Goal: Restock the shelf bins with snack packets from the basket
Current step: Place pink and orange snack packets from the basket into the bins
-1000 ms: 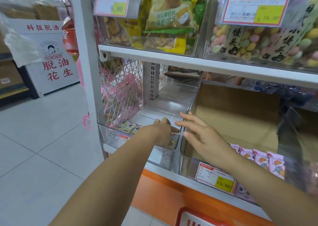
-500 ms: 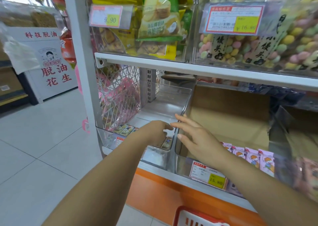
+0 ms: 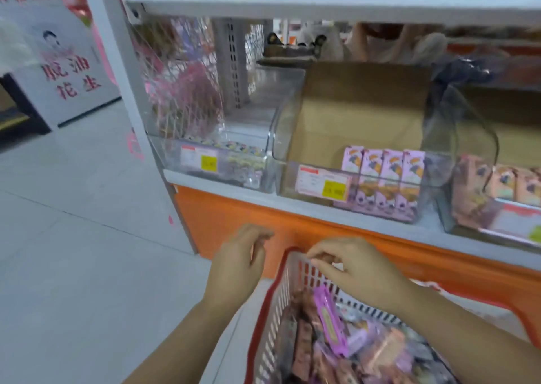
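Observation:
A red-rimmed white basket (image 3: 276,301) at the bottom holds several snack packets, one a purple packet (image 3: 329,320) on top. My left hand (image 3: 238,263) hovers just left of the basket's rim, fingers loosely curled, holding nothing. My right hand (image 3: 355,269) hangs over the basket's far corner, fingers curled downward and empty. Above, a clear left bin (image 3: 215,161) holds a low row of small packets. The middle bin (image 3: 316,179) holds several upright pink packets (image 3: 383,176) and a cardboard liner (image 3: 360,111).
An orange shelf base (image 3: 234,217) runs below the white shelf edge. A white upright post (image 3: 137,97) frames the left end. A third bin (image 3: 497,196) with pinkish packets sits at right. Grey tile floor (image 3: 76,237) lies to the left, with a printed sign (image 3: 67,70) beyond.
Both hands have pulled back out of the left bin and dropped to the basket. The view has tilted down, bringing the basket into sight.

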Demonstrator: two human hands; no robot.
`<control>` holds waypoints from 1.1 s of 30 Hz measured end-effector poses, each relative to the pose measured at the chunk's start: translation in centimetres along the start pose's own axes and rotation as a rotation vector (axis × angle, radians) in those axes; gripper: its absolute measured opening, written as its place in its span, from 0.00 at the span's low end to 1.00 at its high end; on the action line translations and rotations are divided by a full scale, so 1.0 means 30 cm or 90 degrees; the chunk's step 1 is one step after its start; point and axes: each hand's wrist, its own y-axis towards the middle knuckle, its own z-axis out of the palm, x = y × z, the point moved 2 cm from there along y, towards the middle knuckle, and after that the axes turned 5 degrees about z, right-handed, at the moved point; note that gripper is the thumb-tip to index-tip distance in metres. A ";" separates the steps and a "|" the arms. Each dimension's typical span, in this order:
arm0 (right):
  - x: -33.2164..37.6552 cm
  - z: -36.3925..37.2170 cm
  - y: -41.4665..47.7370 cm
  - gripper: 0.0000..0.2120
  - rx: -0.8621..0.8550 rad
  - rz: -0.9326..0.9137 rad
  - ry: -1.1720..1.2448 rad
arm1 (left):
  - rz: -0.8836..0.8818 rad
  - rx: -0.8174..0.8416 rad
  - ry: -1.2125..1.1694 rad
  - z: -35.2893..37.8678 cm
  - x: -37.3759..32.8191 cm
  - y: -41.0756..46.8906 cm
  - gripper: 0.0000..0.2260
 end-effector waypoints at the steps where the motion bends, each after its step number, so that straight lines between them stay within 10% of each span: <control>1: -0.054 0.038 -0.034 0.06 0.027 0.045 -0.003 | -0.028 0.040 0.014 0.039 0.026 -0.051 0.13; 7: -0.266 0.260 -0.206 0.12 0.221 0.299 0.027 | -0.122 0.243 0.065 0.209 0.108 -0.258 0.16; 17: -0.337 0.430 -0.199 0.20 0.432 0.334 -0.002 | -0.142 0.203 0.064 0.233 0.115 -0.275 0.14; 26: -0.245 0.196 -0.201 0.09 0.152 0.217 0.079 | -0.105 0.306 0.088 0.163 0.000 -0.159 0.13; 33: -0.087 -0.160 -0.356 0.14 -0.067 0.063 0.040 | -0.373 0.346 -0.423 0.138 -0.389 -0.012 0.23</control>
